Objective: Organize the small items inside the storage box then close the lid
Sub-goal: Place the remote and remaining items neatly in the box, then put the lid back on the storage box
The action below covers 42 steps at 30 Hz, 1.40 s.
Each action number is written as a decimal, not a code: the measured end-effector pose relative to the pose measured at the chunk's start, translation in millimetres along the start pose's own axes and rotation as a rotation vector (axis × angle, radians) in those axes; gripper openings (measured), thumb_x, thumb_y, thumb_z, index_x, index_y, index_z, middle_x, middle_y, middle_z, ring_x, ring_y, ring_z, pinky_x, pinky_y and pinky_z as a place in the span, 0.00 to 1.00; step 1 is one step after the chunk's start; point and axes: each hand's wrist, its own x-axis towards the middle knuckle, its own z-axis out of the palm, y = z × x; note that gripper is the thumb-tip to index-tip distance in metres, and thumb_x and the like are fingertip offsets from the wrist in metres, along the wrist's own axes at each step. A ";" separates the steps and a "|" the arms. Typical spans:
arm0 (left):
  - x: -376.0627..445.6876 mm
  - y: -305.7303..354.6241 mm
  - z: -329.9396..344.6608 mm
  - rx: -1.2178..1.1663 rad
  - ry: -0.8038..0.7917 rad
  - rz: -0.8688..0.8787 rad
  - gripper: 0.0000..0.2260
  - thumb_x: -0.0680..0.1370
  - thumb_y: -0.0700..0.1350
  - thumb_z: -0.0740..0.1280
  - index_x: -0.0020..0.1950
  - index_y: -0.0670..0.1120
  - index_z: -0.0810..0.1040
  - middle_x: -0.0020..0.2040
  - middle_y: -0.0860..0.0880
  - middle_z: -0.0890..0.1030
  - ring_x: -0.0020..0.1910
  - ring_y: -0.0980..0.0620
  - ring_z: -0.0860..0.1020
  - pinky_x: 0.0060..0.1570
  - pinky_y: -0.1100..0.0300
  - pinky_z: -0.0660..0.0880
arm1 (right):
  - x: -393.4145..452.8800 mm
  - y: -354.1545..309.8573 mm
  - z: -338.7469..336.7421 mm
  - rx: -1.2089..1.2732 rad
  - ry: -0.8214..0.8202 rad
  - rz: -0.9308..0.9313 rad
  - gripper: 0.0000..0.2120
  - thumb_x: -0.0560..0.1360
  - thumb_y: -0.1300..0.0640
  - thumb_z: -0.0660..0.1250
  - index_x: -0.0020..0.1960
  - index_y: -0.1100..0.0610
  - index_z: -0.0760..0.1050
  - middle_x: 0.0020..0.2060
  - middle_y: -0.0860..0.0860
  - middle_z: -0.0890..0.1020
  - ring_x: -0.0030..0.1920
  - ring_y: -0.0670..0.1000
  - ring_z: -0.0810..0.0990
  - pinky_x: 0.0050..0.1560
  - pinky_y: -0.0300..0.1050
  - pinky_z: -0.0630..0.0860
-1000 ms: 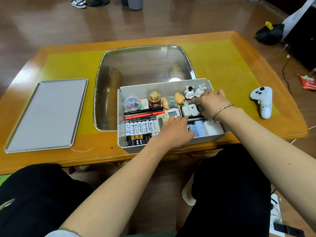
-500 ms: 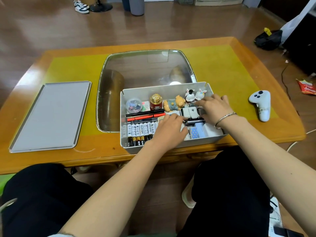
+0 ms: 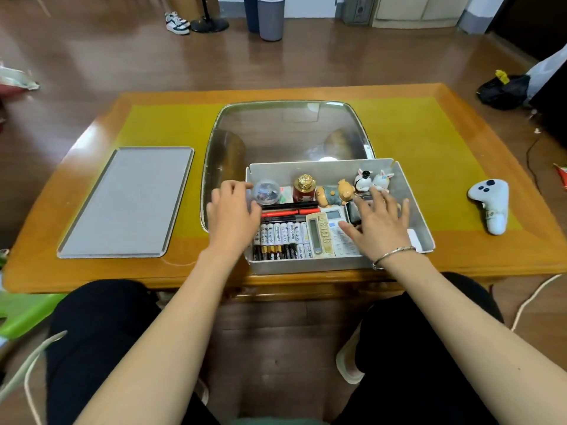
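Storage box [image 3: 411,194] looks sorted — batteries [image 3: 280,239] rowed; lid [image 3: 125,202] off on worktop [image 3: 414,142]. Left hand [image 3: 231,214], right hand [image 3: 379,225]: grip open, empty.

Open storage box [image 3: 412,207] on table [image 3: 429,142], left hand [image 3: 231,213] at wall, right hand [image 3: 379,228] inside

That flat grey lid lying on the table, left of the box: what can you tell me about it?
The lid is a flat grey rectangle with rounded corners and a thin raised rim all round; it looks like matte plastic. It lies flat on the wooden table, partly over the yellow mat, well left of the storage box and apart from it. Nothing rests on it and neither hand touches it; the left hand is at the box's left edge.
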 end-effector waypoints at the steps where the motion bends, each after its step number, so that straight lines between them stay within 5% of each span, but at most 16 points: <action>1: 0.0 -6.9 -2.8 -0.003 0.029 -0.026 0.14 0.78 0.46 0.63 0.64 0.47 0.73 0.63 0.46 0.72 0.62 0.47 0.69 0.59 0.52 0.68 | -1.7 -8.2 2.4 0.016 -0.011 -0.022 0.31 0.75 0.36 0.55 0.74 0.48 0.57 0.76 0.54 0.53 0.75 0.57 0.49 0.72 0.64 0.42; 6: 1.9 -49.9 -10.6 0.024 0.043 -0.171 0.14 0.80 0.45 0.61 0.65 0.44 0.71 0.64 0.42 0.72 0.63 0.44 0.69 0.60 0.49 0.69 | -5.1 -38.1 14.2 0.126 -0.096 -0.085 0.30 0.76 0.35 0.52 0.74 0.46 0.57 0.76 0.54 0.54 0.75 0.56 0.52 0.71 0.63 0.46; 14: -2.3 -96.8 2.9 0.321 -0.200 -0.476 0.19 0.80 0.44 0.60 0.69 0.41 0.63 0.67 0.38 0.66 0.64 0.38 0.65 0.59 0.45 0.64 | -2.4 -41.6 21.2 0.120 -0.158 -0.049 0.28 0.76 0.36 0.51 0.71 0.49 0.63 0.75 0.54 0.58 0.74 0.56 0.54 0.73 0.61 0.48; 22: -10.2 -86.4 8.8 0.243 -0.165 -0.270 0.12 0.78 0.33 0.58 0.61 0.39 0.67 0.57 0.35 0.72 0.52 0.36 0.73 0.51 0.48 0.70 | -0.7 -42.4 23.1 0.111 -0.189 -0.036 0.27 0.76 0.37 0.52 0.71 0.48 0.64 0.74 0.53 0.61 0.73 0.56 0.57 0.72 0.61 0.47; 29: -5.6 -74.4 4.0 0.267 -0.242 -0.317 0.14 0.77 0.35 0.63 0.62 0.40 0.66 0.58 0.38 0.72 0.54 0.38 0.75 0.53 0.47 0.72 | -0.9 -43.3 20.4 0.132 -0.206 -0.033 0.27 0.76 0.40 0.54 0.72 0.48 0.63 0.74 0.52 0.61 0.73 0.56 0.57 0.72 0.61 0.47; 42: 20.3 -61.3 -46.1 0.380 0.071 -0.266 0.21 0.70 0.31 0.63 0.58 0.50 0.74 0.56 0.44 0.74 0.56 0.42 0.71 0.51 0.49 0.60 | -1.7 -42.9 14.6 0.121 -0.159 -0.087 0.25 0.75 0.44 0.58 0.70 0.50 0.65 0.72 0.53 0.63 0.72 0.56 0.57 0.73 0.59 0.42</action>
